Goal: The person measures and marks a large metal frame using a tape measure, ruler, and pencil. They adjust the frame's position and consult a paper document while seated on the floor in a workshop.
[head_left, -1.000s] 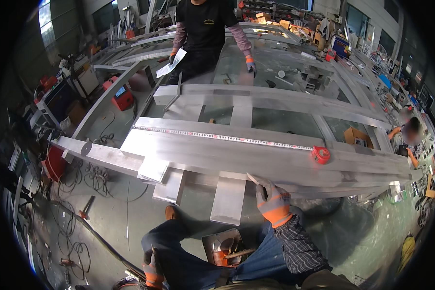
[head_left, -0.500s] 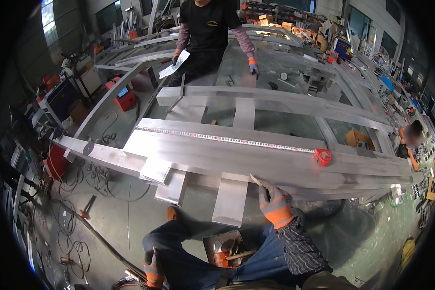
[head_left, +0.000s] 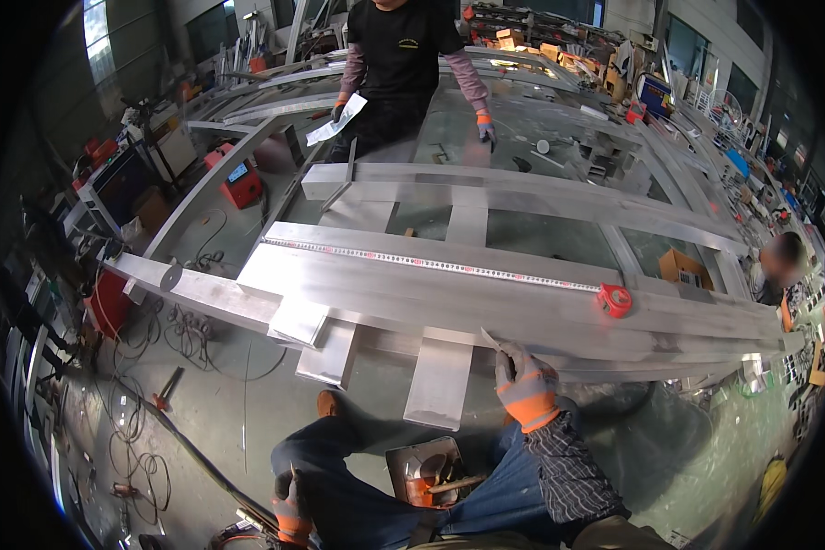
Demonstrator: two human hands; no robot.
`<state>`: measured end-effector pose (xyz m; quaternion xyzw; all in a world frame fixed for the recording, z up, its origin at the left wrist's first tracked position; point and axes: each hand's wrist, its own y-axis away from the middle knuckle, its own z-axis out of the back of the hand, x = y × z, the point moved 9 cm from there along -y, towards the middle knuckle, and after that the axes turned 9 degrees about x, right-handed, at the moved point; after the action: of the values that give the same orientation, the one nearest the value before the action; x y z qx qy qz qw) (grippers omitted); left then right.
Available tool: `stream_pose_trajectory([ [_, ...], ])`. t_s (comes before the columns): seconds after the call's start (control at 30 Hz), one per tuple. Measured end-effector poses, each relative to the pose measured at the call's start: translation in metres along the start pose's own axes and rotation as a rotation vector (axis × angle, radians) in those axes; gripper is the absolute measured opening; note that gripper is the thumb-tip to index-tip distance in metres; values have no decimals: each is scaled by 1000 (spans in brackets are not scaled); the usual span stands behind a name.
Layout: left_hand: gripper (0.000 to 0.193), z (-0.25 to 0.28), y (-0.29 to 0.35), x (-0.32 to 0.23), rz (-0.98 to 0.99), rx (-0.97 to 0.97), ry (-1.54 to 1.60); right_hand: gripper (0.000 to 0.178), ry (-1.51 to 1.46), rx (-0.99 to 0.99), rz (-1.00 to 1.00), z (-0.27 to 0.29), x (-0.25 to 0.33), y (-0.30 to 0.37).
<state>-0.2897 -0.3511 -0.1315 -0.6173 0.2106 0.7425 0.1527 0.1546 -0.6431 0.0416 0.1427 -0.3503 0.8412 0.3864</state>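
Observation:
My right hand (head_left: 525, 392), in a grey and orange glove, is pinched round a thin pale pointed piece (head_left: 490, 340) at the near edge of the aluminium bars. Its kind is not clear. Across the broad aluminium profile (head_left: 376, 282) lies a drawn-out tape measure blade (head_left: 431, 265), and its red case (head_left: 613, 300) rests at the right end. My left hand (head_left: 291, 513), gloved alike, is down by my left thigh with its fingers closed; a narrow tip sticks up from it, too small to name.
Short flat bars (head_left: 438, 383) jut toward me from under the profile. Between my legs stands a tray (head_left: 403, 477) with a hammer-like handle in it. Across the frame a person (head_left: 403, 55) holds a paper sheet (head_left: 337, 121). Cables (head_left: 188, 339) lie on the left floor; another person (head_left: 779, 261) crouches right.
The whole view has shifted slightly. My right hand stays at the bars' near edge with the pale piece, and the tape measure lies as before.

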Motion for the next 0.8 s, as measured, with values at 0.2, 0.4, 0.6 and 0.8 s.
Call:
stream_pose_trajectory([
  [0.2, 28, -19, -5, -18, -66, 176, -126, 16, -73, 57, -147, -9, -27, 5],
  [0.4, 25, -9, 3, -12, 36, 51, -13, 18, 66, 27, -21, -2, -4, 4],
  [0.6, 24, -6, 4, -3, 48, 45, 70, 18, 7, 59, -49, 0, -2, 0],
  [0.8, 19, -14, -3, 0, 35, 82, 175, 17, 73, -20, 19, 1, -3, 0],
])
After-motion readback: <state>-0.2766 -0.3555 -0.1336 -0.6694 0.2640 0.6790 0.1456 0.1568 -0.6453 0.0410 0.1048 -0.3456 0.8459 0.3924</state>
